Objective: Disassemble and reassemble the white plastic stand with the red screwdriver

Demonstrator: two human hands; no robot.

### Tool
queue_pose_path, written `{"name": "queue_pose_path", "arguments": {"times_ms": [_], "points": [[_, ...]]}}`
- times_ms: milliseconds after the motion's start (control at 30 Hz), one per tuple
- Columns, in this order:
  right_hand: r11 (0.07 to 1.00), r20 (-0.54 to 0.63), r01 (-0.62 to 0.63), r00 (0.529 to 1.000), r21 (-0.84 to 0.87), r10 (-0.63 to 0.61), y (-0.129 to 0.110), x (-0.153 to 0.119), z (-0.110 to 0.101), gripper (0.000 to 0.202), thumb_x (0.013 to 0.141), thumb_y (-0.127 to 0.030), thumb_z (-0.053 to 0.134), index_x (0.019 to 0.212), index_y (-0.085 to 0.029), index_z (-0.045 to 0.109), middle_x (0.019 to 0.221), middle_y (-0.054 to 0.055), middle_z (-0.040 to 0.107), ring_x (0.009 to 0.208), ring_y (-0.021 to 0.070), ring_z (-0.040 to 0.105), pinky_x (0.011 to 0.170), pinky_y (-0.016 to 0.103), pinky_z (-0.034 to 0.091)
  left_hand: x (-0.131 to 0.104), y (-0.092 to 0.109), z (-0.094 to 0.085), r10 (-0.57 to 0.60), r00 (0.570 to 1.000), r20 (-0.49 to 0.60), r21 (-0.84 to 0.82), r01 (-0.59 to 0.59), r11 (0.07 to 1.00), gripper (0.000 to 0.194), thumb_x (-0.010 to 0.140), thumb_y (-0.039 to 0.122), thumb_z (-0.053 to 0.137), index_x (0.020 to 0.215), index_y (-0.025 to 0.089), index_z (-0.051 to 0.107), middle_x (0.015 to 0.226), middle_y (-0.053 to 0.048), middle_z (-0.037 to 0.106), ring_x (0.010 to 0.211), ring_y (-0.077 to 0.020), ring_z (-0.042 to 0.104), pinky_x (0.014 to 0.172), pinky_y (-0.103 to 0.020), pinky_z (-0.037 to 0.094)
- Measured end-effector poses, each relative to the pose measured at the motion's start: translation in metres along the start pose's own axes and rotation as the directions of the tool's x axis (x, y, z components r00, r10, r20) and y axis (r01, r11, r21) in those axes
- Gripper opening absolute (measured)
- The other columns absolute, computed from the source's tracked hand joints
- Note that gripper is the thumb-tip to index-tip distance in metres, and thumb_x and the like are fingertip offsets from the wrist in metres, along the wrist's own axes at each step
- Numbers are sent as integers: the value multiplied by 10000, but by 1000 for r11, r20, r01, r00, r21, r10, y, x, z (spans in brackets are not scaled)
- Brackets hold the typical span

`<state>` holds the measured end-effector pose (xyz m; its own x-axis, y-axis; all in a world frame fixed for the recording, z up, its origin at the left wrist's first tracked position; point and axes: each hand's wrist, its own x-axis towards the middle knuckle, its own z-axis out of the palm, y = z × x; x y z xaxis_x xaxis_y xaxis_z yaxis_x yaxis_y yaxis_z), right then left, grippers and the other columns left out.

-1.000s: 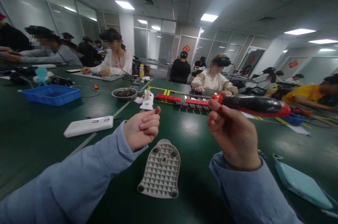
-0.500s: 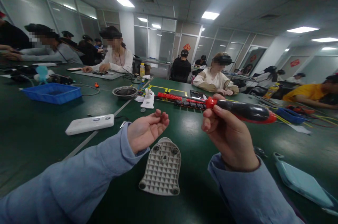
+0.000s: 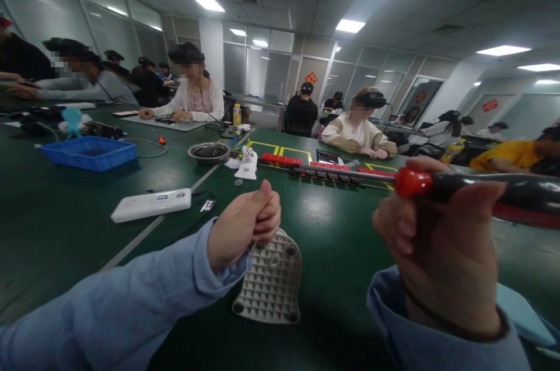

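Note:
My right hand (image 3: 446,248) is closed on a screwdriver (image 3: 464,187) with a black and red handle, its long metal shaft pointing left over the table. My left hand (image 3: 247,219) is curled with the thumb up, above the upper end of a pale plastic base (image 3: 269,286). Whether the left fingers pinch something small is hidden. The base lies with its gridded underside up and has dark round spots near its corners.
On the green table (image 3: 332,301) are a white power bank (image 3: 151,205), a metal bowl (image 3: 209,151), a blue tray (image 3: 90,154), a white plastic part (image 3: 247,165), red racks (image 3: 282,158) and a light-blue case (image 3: 522,312). People sit beyond.
My right hand has moved right and closer to the camera with the screwdriver. The fingers of my left hand, loosely apart before, have curled in.

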<state>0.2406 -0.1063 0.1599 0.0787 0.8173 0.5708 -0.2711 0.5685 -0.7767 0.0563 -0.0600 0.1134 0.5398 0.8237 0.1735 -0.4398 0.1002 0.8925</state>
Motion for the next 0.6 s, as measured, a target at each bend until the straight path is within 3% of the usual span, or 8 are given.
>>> {"name": "queue_pose_path", "arguments": {"times_ms": [167, 267, 333, 433, 533, 600], "points": [[994, -135, 86, 986, -72, -95, 0, -3, 4, 324, 703, -547, 567, 700, -228, 623, 430, -49, 363, 371, 72, 285, 331, 197, 202, -3, 3, 3, 7, 1000, 14, 89, -8, 996, 291, 849, 312, 289, 591, 177, 309, 528, 61, 271, 407, -45, 222, 392, -189, 155], [988, -173, 115, 976, -103, -132, -2, -5, 4, 264, 705, -480, 566, 655, -225, 612, 426, -43, 351, 382, 82, 286, 315, 189, 198, -6, 7, 4, 66, 997, 51, 311, -79, 947, 208, 811, 252, 326, 619, 180, 357, 556, 50, 317, 445, -60, 284, 418, -204, 223], [983, -175, 147, 971, -113, -165, -4, -6, 3, 216, 727, -426, 554, 651, -232, 611, 439, -40, 366, 382, 83, 292, 311, 189, 209, -9, 9, 4, 154, 980, 125, 548, -198, 813, 227, 804, 237, 334, 591, 175, 381, 538, 40, 346, 467, -74, 315, 443, -220, 260], [962, -97, 240, 963, -127, -253, -6, -4, 3, 203, 723, -376, 560, 583, -235, 602, 447, -37, 400, 344, 77, 307, 282, 201, 216, -13, 12, 1, 256, 911, 323, 797, -407, 446, 260, 808, 220, 316, 566, 169, 398, 519, 35, 379, 482, -83, 351, 480, -237, 278], [942, -77, 297, 947, -159, -311, -4, -3, 3, 193, 707, -339, 566, 554, -227, 602, 507, -37, 488, 324, 75, 364, 259, 219, 237, -14, 15, -2, 246, 848, 469, 849, -509, 138, 252, 794, 201, 302, 565, 166, 401, 512, 35, 385, 473, -87, 355, 474, -245, 266], [934, -104, 306, 939, -182, -328, -2, -2, 3, 173, 717, -306, 551, 576, -230, 616, 554, -44, 533, 326, 74, 397, 261, 226, 249, -14, 17, -2, 239, 829, 506, 846, -531, 49, 241, 782, 192, 295, 563, 166, 391, 506, 35, 378, 463, -87, 348, 459, -243, 260]]}}
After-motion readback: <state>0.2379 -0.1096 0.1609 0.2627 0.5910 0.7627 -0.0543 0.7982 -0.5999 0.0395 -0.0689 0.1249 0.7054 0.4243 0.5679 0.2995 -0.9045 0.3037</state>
